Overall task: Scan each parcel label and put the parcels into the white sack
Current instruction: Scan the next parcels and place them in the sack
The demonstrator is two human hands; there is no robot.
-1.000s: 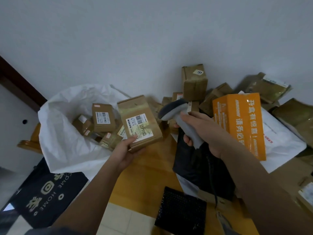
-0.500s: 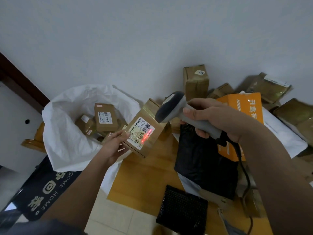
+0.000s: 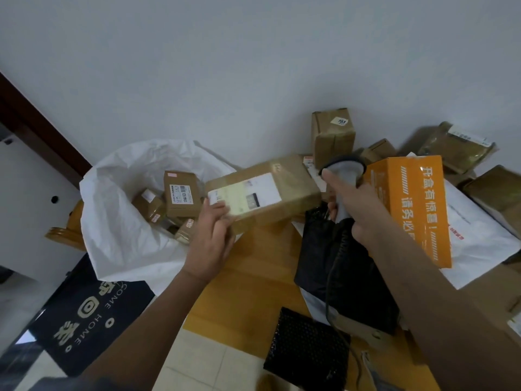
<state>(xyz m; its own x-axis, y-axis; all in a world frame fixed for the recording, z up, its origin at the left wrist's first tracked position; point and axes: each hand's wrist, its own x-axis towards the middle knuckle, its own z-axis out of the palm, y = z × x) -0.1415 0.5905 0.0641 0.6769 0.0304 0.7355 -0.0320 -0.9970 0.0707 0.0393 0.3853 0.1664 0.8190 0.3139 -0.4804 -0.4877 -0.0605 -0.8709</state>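
Left hand (image 3: pixel 211 244) grips the near-left corner of a brown box (image 3: pixel 265 190), thumb on top by the label (image 3: pixel 242 197), fingers curled under. The box is held up off the table (image 3: pixel 253 266), label side up, lying almost level and tipped slightly, its left end close to the mouth of the white sack (image 3: pixel 121 238) but not inside it. The picture of the box is a little blurred, so the label print can't be read.

Right hand (image 3: pixel 356 206) is wrapped around the handle of the grey scanner (image 3: pixel 345 176), forefinger stretched up along it. The scanner head sits just beside the right end of the box; whether they touch, can't tell. Its cable (image 3: pixel 332 280) trails down over a black bag (image 3: pixel 346 275).

In the sack, open and slumped at the table's left edge, several small brown parcels (image 3: pixel 180 193) are already piled, one standing with its label facing up.

Behind and to the right, unsorted stock: an orange box (image 3: pixel 414 210) with white Chinese lettering, a white mailer (image 3: pixel 476 238) under it, and a tall brown carton (image 3: pixel 332 136) against the wall with more brown packets around. A black bubble mailer (image 3: pixel 308 351) lies at the near table edge. A dark doormat (image 3: pixel 84 314) is on the floor at the left.
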